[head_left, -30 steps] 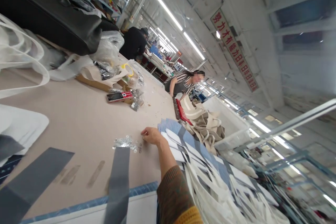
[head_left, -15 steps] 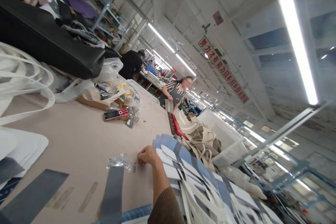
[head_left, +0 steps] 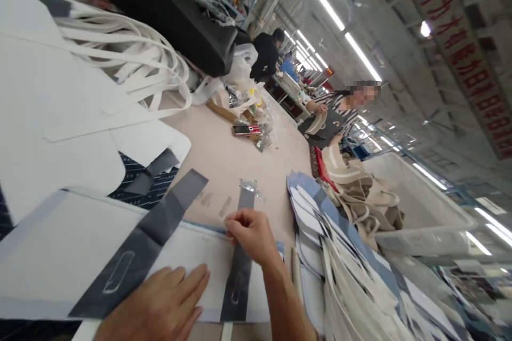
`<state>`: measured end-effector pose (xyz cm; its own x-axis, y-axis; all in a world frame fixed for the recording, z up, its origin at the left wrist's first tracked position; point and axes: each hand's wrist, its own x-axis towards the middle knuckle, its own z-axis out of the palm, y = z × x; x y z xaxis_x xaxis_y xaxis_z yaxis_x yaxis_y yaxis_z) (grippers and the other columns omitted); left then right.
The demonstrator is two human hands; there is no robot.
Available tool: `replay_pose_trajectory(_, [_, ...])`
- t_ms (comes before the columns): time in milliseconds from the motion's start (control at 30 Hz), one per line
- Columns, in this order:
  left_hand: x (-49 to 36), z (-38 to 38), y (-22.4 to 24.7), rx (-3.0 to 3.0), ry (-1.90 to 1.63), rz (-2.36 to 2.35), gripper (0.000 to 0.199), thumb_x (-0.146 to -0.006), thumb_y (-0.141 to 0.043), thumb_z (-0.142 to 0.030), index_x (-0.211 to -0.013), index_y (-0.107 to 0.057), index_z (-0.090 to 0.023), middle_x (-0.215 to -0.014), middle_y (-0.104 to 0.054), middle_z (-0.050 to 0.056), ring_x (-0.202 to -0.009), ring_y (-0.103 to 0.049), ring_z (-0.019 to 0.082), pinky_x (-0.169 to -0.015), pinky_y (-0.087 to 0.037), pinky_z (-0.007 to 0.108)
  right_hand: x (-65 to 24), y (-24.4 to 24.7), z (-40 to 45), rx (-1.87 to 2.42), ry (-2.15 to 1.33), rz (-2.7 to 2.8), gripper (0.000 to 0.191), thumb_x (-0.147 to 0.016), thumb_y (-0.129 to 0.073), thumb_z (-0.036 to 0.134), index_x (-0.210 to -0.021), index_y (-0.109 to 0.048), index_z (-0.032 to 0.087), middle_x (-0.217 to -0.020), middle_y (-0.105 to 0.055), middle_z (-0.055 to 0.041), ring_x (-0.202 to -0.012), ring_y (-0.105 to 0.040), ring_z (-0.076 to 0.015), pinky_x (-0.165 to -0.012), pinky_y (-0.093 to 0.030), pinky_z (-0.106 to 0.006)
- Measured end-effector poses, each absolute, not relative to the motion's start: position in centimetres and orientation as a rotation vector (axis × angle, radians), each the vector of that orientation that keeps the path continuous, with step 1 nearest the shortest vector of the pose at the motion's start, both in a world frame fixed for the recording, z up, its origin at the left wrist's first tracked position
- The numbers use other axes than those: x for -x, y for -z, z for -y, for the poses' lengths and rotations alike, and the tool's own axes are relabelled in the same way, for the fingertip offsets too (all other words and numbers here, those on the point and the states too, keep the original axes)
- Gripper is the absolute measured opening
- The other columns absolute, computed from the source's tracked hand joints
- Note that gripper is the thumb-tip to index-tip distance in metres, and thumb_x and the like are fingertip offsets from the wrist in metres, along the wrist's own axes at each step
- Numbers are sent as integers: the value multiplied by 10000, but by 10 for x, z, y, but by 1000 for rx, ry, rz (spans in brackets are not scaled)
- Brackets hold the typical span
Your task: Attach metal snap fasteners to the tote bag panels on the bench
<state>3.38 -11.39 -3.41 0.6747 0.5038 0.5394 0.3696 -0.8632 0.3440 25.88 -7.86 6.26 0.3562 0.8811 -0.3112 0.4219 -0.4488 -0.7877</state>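
My left hand lies flat, fingers stretched, on a white panel at the table's near edge. Two dark grey strips cross this panel: a wide strip just beyond my left hand and a narrower strip to its right. Each has a slot-shaped outline. Above the narrower strip, my right hand is closed in a pinch; whatever sits between the fingertips is too small to make out. Small shiny discs lie in a pile at that strip's far end.
White panels and looped white straps cover the left. A stack of panels with straps is on the right, beside beige pieces and a plastic bin. A phone lies farther back. A co-worker stands across the table.
My right hand has come back from beside the shiny discs to over the panel, pinched. My left hand has come into view, flat on the panel. The camera has turned left and down.
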Motion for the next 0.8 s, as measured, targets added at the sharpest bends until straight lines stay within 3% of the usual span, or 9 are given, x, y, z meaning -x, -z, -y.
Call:
replay_pose_trajectory(167, [-34, 108, 11, -2722, -922, -710, 380, -1101, -402, -306, -1196, -765, -250, -1163, -804, -10, -892, -622, 196, -863, -423, 409, -222, -50, 91, 1985, -1160, 1048, 121, -770, -717, 267, -757, -770, 159, -571, -668, 30, -467, -544, -98, -482, -446, -208])
replay_pose_trajectory(400, [-31, 107, 5, -2719, -894, -708, 308, -1077, -482, -344, -1171, -762, -253, -1114, -803, -17, -842, -607, 196, -805, -423, 399, -219, -55, 83, 2121, -1043, 1246, 120, -769, -665, 156, -718, -771, 177, -543, -651, 39, -518, -564, -112, -538, -436, -213])
replay_pose_trajectory(800, [-30, 107, 9, -2832, -778, -608, 228, -1055, -551, -330, -1113, -756, -247, -1141, -752, 59, -850, -564, 207, -761, -390, 402, -205, -59, 80, 2300, -986, 1143, 126, -752, -617, 112, -699, -680, 207, -547, -636, 46, -526, -601, -141, -566, -462, -243])
